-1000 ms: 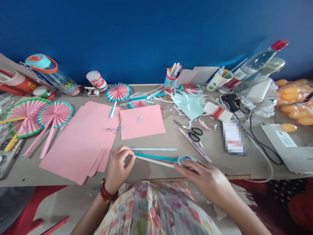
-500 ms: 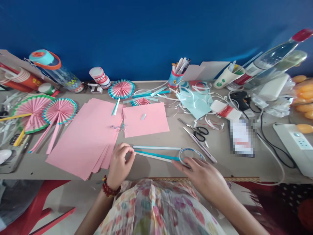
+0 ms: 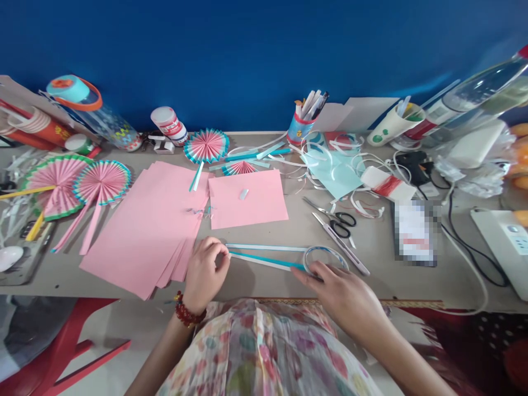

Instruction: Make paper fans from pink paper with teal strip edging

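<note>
My left hand (image 3: 208, 269) is closed in a pinch at the left end of a narrow blue paper strip (image 3: 264, 258) with a white edge. My right hand (image 3: 338, 289) grips the near side of a roll of tape (image 3: 325, 251), and its index finger stretches over the strip's right end. Whether the white edge is tape from the roll, I cannot tell. Just behind lies a second, pale blue strip (image 3: 268, 247), its right end by the roll. A utility knife (image 3: 342, 245) and black-handled scissors (image 3: 340, 220) lie beyond my right hand.
Pink sheets (image 3: 144, 225) and a smaller pink sheet (image 3: 247, 206) lie at left and middle. Folded paper fans (image 3: 102, 181) are further left. Behind stand a pen cup (image 3: 300, 129) and a bottle (image 3: 466, 102). A phone (image 3: 414, 234) and power strip (image 3: 501, 247) are at right.
The camera view has shifted slightly. Both hands keep their places on the strip and the tape roll, with little visible movement.
</note>
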Demonstrator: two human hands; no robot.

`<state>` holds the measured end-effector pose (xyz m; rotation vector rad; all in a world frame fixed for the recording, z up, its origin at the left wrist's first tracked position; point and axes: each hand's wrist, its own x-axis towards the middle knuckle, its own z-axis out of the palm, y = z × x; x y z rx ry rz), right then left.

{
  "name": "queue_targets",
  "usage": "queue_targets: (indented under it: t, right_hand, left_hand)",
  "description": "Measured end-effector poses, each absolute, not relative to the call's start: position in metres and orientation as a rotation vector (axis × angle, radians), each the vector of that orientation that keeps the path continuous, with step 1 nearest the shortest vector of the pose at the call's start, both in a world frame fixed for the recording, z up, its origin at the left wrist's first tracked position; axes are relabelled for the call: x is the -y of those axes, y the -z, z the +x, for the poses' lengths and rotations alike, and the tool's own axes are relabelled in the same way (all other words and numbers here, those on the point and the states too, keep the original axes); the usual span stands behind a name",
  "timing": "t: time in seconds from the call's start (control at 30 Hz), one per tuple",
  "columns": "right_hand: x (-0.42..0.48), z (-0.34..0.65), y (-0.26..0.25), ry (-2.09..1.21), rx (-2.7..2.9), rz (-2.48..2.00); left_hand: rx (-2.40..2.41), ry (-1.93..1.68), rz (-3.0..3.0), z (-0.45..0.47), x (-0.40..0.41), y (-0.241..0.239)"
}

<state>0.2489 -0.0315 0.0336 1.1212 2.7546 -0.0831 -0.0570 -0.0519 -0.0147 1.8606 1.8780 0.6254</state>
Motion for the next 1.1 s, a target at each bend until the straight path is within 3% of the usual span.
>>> queue_targets:
  t: [1.1]
  right_hand:
    - [0.029, 0.247, -0.027, 0.176, -2.701, 1.156]
  left_hand:
    - [-2.079, -0.419, 2.004, -0.046, 0.052, 0.018]
